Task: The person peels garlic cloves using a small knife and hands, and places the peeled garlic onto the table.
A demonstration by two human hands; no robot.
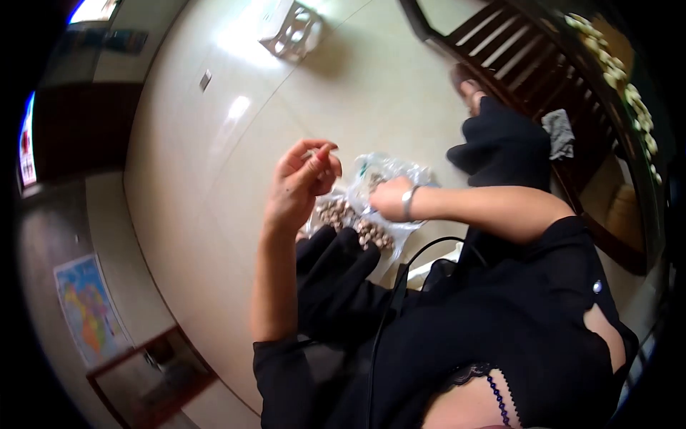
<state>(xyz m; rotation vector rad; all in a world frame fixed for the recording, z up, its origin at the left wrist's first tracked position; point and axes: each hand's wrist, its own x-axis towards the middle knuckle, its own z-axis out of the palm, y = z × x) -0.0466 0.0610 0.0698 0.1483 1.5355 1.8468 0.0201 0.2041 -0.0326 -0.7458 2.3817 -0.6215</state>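
My left hand (307, 170) is raised above the floor, to the left of a clear plastic bag (421, 173). Its fingers are curled, with the thumb pressed towards them; anything between them is too small to make out. Lower down, my right hand (389, 199), with a silvery band (408, 203) at the wrist, reaches over the bag. Its fingertips are hidden against the plastic and its contents. Small roundish brown and whitish pieces (336, 212) lie on the plastic below my hands, with another heap (374, 234) close to my knee.
A white stool (291, 32) stands on the tiled floor (193, 171) ahead. To the right is a dark wooden slatted bench (500, 43) with a grey cloth (559, 134) on it. A small flat object (206, 80) lies on the floor. A dark cable (389, 304) crosses my lap.
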